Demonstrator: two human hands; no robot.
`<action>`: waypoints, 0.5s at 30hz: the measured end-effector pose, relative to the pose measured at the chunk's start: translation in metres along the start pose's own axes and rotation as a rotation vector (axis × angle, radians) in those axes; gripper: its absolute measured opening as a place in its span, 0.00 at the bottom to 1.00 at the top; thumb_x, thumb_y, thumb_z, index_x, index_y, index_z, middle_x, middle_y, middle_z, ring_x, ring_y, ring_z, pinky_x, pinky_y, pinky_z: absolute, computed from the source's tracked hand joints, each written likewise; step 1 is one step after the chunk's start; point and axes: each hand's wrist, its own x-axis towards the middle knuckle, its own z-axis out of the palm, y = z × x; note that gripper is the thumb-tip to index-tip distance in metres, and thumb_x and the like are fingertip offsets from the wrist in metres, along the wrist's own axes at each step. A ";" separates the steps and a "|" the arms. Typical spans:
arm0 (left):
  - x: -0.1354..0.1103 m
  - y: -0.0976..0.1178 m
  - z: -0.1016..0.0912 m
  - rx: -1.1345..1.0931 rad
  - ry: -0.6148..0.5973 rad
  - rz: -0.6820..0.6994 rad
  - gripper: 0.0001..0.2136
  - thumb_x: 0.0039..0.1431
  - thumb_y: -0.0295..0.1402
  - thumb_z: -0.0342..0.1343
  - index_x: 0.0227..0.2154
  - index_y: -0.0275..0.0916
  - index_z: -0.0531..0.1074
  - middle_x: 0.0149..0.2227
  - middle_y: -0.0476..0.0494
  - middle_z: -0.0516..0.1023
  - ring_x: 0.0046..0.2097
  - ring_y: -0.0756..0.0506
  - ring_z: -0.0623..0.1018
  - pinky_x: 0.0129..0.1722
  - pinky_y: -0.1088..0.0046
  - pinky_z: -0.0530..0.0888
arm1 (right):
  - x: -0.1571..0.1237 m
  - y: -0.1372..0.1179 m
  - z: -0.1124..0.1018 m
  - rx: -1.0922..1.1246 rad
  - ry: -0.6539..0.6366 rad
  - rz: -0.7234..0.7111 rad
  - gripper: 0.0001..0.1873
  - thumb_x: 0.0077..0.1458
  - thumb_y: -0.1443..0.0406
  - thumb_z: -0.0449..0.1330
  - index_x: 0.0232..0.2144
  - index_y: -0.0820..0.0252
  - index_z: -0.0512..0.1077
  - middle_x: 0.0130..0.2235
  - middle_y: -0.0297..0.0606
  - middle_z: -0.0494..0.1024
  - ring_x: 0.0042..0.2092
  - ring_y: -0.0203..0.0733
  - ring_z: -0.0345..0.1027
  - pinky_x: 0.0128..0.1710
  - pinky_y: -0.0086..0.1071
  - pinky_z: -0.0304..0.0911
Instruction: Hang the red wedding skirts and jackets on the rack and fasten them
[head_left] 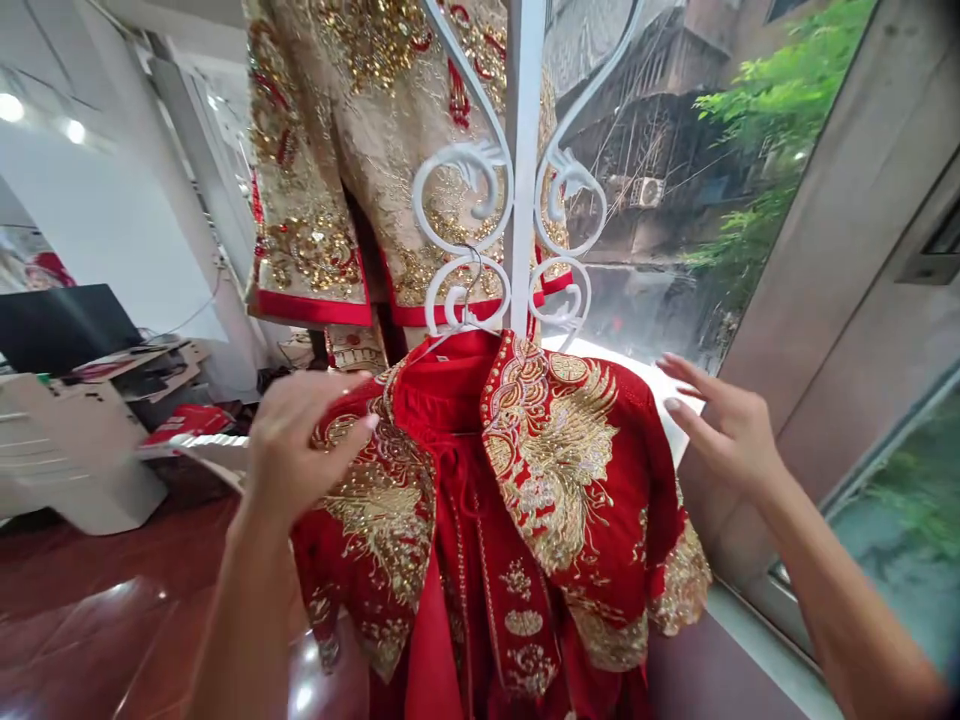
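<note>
A red jacket (pixel 577 450) with gold embroidery hangs before me on a hanger (pixel 469 290), its front parted over a red inner garment (pixel 480 560). The hanger's hook is at the scrollwork of a white metal rack (pixel 529 170). At the jacket's left shoulder in the picture is my left hand (pixel 300 440), fingers stretched with the thumb apart; whether it touches the cloth I cannot tell. Off the opposite shoulder, my right hand (pixel 724 425) is spread in the air and holds nothing.
Behind the rack hangs a cream and gold garment (pixel 420 180) with red hems. To the right are a window frame (pixel 795 260) and glass. A desk (pixel 67 440) with a black monitor (pixel 67 330) stands left, above a shiny red tiled floor (pixel 97 610).
</note>
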 end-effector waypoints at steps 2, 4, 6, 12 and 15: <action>0.007 -0.036 -0.004 -0.008 -0.236 -0.125 0.24 0.52 0.42 0.56 0.52 0.41 0.65 0.51 0.41 0.72 0.51 0.40 0.71 0.53 0.60 0.65 | 0.029 -0.008 0.001 0.083 -0.133 -0.027 0.28 0.54 0.54 0.56 0.56 0.55 0.63 0.53 0.43 0.72 0.50 0.49 0.69 0.47 0.42 0.65; 0.011 -0.054 0.002 -0.082 -0.438 -0.214 0.25 0.54 0.46 0.52 0.52 0.39 0.66 0.49 0.41 0.74 0.48 0.40 0.73 0.48 0.64 0.68 | 0.048 -0.012 0.010 0.188 -0.295 -0.048 0.25 0.54 0.53 0.56 0.53 0.54 0.68 0.49 0.41 0.75 0.47 0.47 0.70 0.45 0.40 0.66; 0.015 -0.055 0.008 -0.100 -0.446 -0.275 0.20 0.56 0.47 0.48 0.41 0.36 0.72 0.37 0.44 0.77 0.39 0.42 0.75 0.39 0.70 0.69 | 0.053 -0.010 0.024 0.310 -0.338 -0.002 0.21 0.56 0.53 0.53 0.45 0.57 0.74 0.40 0.39 0.79 0.39 0.43 0.72 0.39 0.35 0.67; 0.053 -0.016 0.002 0.021 -0.319 -0.282 0.21 0.57 0.47 0.45 0.17 0.37 0.60 0.17 0.52 0.59 0.22 0.51 0.61 0.24 0.76 0.57 | 0.010 0.019 0.067 0.632 0.045 0.308 0.22 0.53 0.48 0.54 0.35 0.58 0.76 0.29 0.35 0.77 0.30 0.39 0.69 0.29 0.30 0.63; 0.069 -0.017 0.001 -0.056 -0.604 -0.249 0.21 0.57 0.48 0.45 0.17 0.38 0.58 0.18 0.52 0.61 0.23 0.52 0.63 0.24 0.77 0.59 | -0.002 0.030 0.069 0.652 -0.076 0.385 0.26 0.52 0.44 0.52 0.32 0.58 0.77 0.28 0.37 0.78 0.29 0.40 0.70 0.29 0.31 0.65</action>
